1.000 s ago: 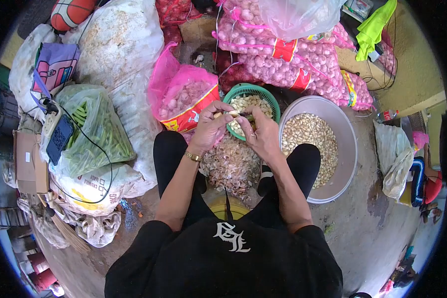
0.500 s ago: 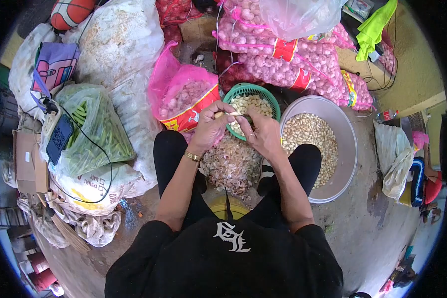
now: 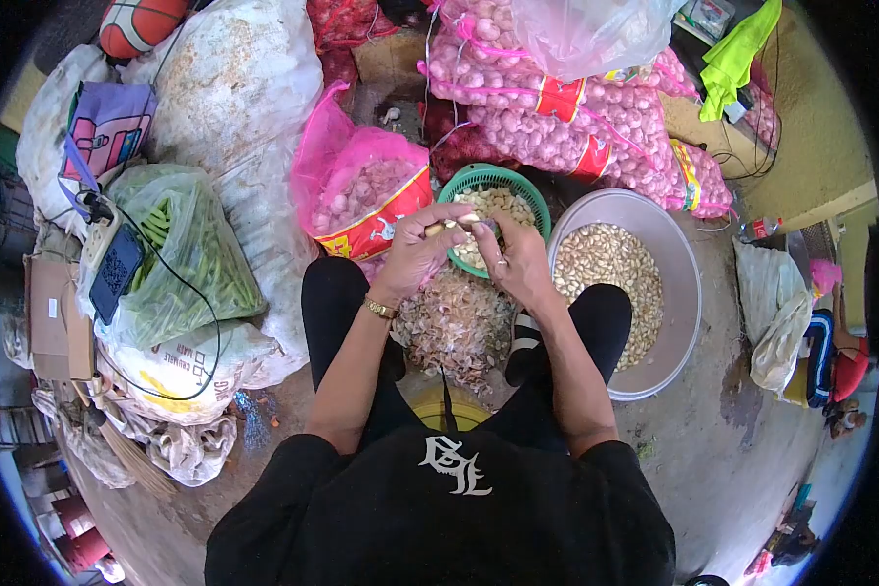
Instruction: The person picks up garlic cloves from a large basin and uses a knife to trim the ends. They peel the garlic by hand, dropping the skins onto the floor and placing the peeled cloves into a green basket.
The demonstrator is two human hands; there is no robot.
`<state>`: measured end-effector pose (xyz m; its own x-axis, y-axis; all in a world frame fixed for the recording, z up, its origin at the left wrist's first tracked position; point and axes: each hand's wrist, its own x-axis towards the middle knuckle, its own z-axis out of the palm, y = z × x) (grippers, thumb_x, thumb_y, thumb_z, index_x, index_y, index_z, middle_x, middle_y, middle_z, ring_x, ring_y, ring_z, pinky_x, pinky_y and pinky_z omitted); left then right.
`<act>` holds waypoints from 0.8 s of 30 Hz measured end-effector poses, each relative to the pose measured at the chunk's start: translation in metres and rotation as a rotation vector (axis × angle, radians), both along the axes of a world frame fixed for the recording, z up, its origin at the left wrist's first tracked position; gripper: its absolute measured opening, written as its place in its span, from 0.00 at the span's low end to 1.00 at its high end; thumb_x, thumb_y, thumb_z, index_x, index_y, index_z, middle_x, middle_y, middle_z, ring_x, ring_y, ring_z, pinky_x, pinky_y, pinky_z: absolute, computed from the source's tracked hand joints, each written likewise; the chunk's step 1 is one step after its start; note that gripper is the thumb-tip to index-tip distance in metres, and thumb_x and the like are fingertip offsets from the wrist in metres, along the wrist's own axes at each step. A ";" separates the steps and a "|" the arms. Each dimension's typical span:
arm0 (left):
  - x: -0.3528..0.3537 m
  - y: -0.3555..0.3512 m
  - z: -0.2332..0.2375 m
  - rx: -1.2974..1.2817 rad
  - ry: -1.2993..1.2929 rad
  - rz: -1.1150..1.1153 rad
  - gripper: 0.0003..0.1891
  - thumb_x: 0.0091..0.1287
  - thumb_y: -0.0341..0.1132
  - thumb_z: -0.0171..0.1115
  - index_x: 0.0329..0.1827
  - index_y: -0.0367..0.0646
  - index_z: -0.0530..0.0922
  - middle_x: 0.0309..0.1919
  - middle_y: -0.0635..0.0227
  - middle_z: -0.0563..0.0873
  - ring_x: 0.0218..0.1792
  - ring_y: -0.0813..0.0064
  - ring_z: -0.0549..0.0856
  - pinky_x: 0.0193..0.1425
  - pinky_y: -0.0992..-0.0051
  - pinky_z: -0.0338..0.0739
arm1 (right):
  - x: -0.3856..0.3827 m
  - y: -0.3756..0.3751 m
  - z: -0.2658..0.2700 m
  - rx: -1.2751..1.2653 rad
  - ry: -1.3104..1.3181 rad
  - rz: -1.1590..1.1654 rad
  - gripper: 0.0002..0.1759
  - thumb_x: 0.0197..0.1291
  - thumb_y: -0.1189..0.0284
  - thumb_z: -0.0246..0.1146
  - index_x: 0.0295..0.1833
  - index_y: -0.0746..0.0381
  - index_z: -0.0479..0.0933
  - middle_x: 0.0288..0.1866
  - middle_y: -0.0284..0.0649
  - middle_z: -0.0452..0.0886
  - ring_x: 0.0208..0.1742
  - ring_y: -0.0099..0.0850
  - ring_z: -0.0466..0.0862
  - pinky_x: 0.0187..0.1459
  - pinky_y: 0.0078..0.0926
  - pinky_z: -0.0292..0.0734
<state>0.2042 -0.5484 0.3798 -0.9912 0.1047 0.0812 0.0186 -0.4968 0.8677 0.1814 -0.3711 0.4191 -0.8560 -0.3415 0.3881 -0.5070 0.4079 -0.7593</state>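
Note:
My left hand (image 3: 412, 252) is closed, its thumb and fingers pinching a pale garlic clove (image 3: 435, 230). Another whitish clove (image 3: 470, 219) lies between the fingertips of both hands. My right hand (image 3: 518, 256) is curled shut against it; something small and dark shows at its fingers, too hidden to name. Just beyond the hands sits a green plastic basket (image 3: 541, 207) with peeled cloves (image 3: 498, 202) inside. Below them, a heap of papery garlic skins (image 3: 454, 322) lies on the floor between my feet. To the right stands a wide pale tub (image 3: 691, 293) with many cloves (image 3: 610, 283).
An opened pink mesh bag of garlic (image 3: 356, 190) leans left of the basket. Full pink garlic sacks (image 3: 576, 127) are stacked behind. At left are large white sacks (image 3: 230, 88), a plastic bag of green pods (image 3: 190, 244) and a phone (image 3: 117, 273) on a cable.
Both hands have shifted slightly, and the right fingers have turned a little. The whitish clove at the fingertips has moved a bit up and to the right.

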 end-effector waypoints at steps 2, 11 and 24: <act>-0.001 -0.003 -0.009 0.033 0.002 -0.018 0.11 0.65 0.21 0.65 0.49 0.39 0.79 0.46 0.69 0.83 0.35 0.89 0.79 0.35 0.87 0.74 | -0.001 0.002 -0.001 0.066 -0.007 0.005 0.16 0.65 0.62 0.62 0.36 0.65 0.76 0.21 0.57 0.76 0.25 0.56 0.80 0.27 0.48 0.72; -0.001 0.002 0.002 0.016 0.212 -0.003 0.11 0.65 0.21 0.64 0.50 0.39 0.79 0.49 0.66 0.82 0.49 0.80 0.80 0.54 0.80 0.75 | 0.000 0.004 -0.002 0.109 0.011 0.039 0.16 0.65 0.62 0.63 0.35 0.66 0.75 0.20 0.57 0.76 0.25 0.56 0.79 0.27 0.49 0.72; 0.001 0.002 0.008 -0.037 0.162 -0.016 0.09 0.67 0.23 0.63 0.50 0.35 0.80 0.45 0.66 0.85 0.45 0.78 0.83 0.53 0.78 0.77 | 0.000 0.006 -0.004 0.101 0.006 0.075 0.17 0.65 0.61 0.62 0.36 0.67 0.76 0.20 0.57 0.75 0.25 0.56 0.79 0.28 0.48 0.71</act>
<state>0.2056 -0.5462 0.3878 -0.9637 0.1263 0.2354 0.1520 -0.4655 0.8719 0.1810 -0.3654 0.4151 -0.8246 -0.4419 0.3533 -0.5431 0.4431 -0.7133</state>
